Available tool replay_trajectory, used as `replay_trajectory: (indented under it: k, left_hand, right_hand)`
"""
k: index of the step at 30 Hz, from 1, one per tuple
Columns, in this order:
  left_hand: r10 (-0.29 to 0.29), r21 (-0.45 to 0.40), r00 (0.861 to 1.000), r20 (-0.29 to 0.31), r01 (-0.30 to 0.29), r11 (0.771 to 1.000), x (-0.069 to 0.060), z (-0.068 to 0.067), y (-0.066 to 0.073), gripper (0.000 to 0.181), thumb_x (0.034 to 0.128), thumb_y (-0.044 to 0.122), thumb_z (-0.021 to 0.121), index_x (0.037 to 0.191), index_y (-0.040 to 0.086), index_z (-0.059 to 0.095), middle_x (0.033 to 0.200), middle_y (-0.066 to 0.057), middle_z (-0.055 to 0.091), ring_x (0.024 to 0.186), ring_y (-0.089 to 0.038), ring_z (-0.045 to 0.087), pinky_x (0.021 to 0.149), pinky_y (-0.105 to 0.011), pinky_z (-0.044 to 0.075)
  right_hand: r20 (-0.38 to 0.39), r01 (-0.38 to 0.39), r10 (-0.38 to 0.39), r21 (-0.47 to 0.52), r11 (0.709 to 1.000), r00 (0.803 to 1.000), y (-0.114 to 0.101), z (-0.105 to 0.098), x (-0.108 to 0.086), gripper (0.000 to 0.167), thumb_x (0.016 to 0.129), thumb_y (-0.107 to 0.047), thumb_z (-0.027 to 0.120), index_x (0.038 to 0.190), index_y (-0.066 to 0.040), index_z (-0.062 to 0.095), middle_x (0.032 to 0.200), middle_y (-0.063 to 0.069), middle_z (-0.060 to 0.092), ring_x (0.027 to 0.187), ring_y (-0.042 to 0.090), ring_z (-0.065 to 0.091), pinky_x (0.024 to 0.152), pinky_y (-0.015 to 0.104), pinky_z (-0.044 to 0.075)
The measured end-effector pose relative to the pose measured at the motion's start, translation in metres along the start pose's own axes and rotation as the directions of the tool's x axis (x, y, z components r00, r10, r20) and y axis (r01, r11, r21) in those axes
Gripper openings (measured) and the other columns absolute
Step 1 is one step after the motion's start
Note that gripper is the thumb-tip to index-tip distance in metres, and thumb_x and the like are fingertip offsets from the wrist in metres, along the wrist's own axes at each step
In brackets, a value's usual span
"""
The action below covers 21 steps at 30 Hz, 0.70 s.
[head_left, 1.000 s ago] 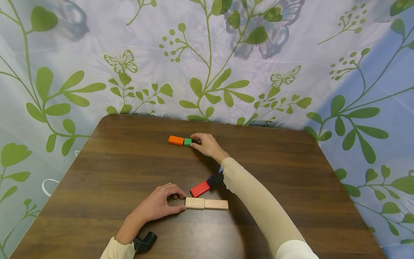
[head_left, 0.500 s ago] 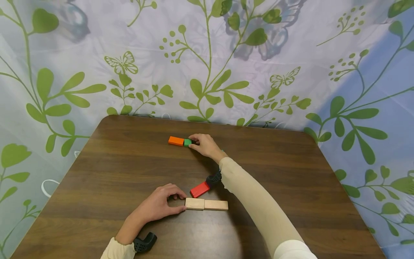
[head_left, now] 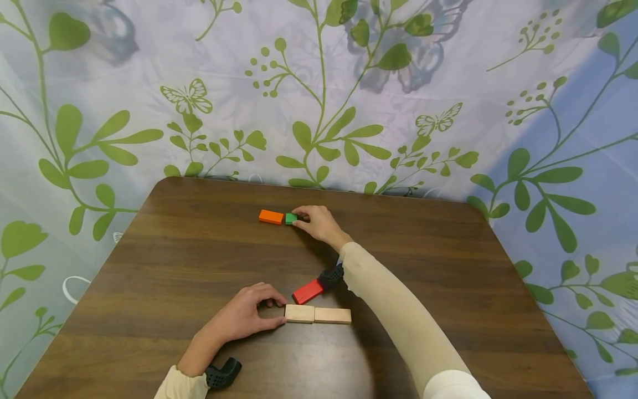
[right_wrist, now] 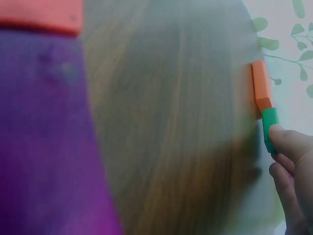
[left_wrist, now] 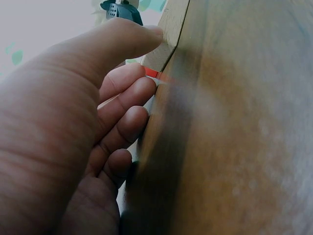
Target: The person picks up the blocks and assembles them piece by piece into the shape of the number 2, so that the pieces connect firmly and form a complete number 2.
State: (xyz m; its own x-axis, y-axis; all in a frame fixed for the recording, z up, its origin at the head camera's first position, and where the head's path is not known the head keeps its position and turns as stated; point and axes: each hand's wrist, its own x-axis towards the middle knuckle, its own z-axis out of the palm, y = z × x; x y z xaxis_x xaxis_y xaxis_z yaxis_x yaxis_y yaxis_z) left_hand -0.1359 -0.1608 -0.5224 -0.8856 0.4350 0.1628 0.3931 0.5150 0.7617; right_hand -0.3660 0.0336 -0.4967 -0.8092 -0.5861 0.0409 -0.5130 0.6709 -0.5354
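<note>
In the head view my right hand (head_left: 319, 226) pinches a small green block (head_left: 291, 219) at the back of the table. An orange block (head_left: 271, 216) lies just left of it, end to end. The right wrist view shows the thumb on the green block (right_wrist: 269, 128). Nearer the front, my left hand (head_left: 247, 311) holds the left end of a plain wooden block (head_left: 299, 313) between thumb and fingers. A second wooden block (head_left: 333, 316) continues the row to the right, touching the first.
A red block (head_left: 308, 291) lies slanted behind the wooden ones. Beyond its far end is a purple block (right_wrist: 49, 137), hidden by the right wrist's black camera mount (head_left: 331, 276) in the head view. A patterned cloth (head_left: 224, 111) hangs behind the brown table (head_left: 199, 244).
The green block has shifted slightly right with my right hand, and a thin gap now shows between it and the orange block. My left hand has stayed in place.
</note>
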Motion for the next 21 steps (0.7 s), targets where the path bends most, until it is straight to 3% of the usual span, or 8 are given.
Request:
replay_trajectory:
  k: [7,21]
  left_hand:
    - [0.039,0.008,0.999,-0.023,-0.039,0.999,0.000,0.001,-0.001,0.023,0.0871,0.032,0.085,0.105,0.022,0.075,0.098,0.010,0.068,0.087,-0.006,0.058,0.078,-0.025,0.053]
    - [0.038,0.006,0.999,-0.013,-0.038,0.999,0.000,0.001,0.000,0.022,0.0882,0.033,0.084,0.106,0.023,0.074,0.098,0.010,0.068,0.087,-0.007,0.058,0.079,-0.026,0.053]
  right_hand:
    - [-0.026,-0.001,0.002,0.011,1.000,1.000,0.005,-0.011,-0.004,0.037,0.099,-0.029,0.072,0.132,-0.013,0.070,0.127,0.006,0.072,0.112,0.020,0.070,0.099,0.035,0.054]
    - [-0.066,0.029,-0.023,0.084,0.996,0.998,0.015,-0.024,-0.019,0.039,0.098,-0.028,0.073,0.133,-0.011,0.069,0.129,0.006,0.072,0.114,0.021,0.070,0.099,0.035,0.054]
